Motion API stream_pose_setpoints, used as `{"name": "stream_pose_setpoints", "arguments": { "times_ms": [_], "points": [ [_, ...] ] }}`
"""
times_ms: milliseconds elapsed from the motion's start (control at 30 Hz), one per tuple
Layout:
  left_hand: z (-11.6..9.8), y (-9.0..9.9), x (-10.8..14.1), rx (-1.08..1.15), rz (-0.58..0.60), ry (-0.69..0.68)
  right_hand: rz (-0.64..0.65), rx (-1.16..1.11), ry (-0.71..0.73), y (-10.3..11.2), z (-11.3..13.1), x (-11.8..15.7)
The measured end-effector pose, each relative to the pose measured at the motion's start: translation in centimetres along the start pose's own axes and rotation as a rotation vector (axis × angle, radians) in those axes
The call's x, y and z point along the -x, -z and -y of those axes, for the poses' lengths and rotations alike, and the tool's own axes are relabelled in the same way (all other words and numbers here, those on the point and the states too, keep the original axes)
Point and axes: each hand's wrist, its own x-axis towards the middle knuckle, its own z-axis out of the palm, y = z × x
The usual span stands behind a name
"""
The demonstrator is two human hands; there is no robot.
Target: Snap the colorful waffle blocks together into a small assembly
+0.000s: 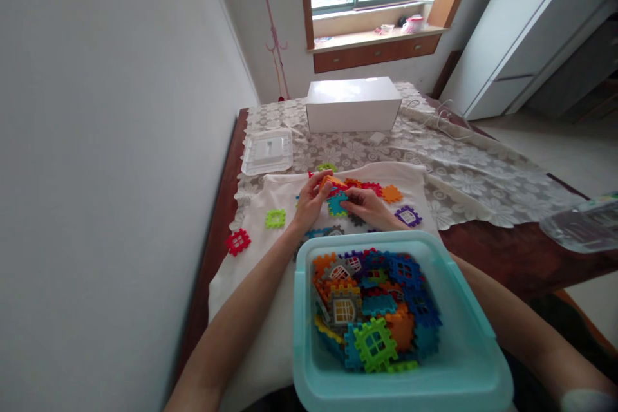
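Beyond the tub, my left hand (311, 198) is closed around an orange building tile (332, 181) with red pieces just below it. My right hand (367, 205) pinches a light-blue building tile (337, 204) by its right side, close against the pieces in the left hand. Whether the blue tile is joined to them I cannot tell. Around the hands on the white cloth lie a lime-green window tile (275, 218), a red window tile (238, 242), a purple window tile (408, 215) and an orange tile (392, 194). Some pieces under the hands are partly hidden.
A turquoise tub (304, 360) full of mixed building tiles stands nearest me, between my forearms. A clear plastic lid (268, 152) lies at the back left, and a white box (352, 112) sits at the back. At right is a clear plastic bottle (579, 228); a wall borders the left.
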Motion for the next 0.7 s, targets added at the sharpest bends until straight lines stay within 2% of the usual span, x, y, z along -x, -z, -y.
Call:
{"name": "stream_pose_setpoints", "arguments": {
  "times_ms": [133,300,500,700],
  "points": [
    [-0.1,0.1,0.0,-0.030,0.045,0.018,0.002,-0.021,0.004,0.0,-0.1,0.1],
    [-0.1,0.2,-0.1,-0.036,0.048,0.017,-0.005,-0.051,-0.010,-0.1,0.4,0.1],
    [-0.1,0.2,-0.2,-0.044,0.069,0.025,-0.038,-0.025,-0.088,0.0,1.0,0.4],
    [-0.3,0.3,-0.3,-0.068,0.078,0.007,-0.054,-0.027,-0.138,0.0,0.6,0.5]
  ]
}}
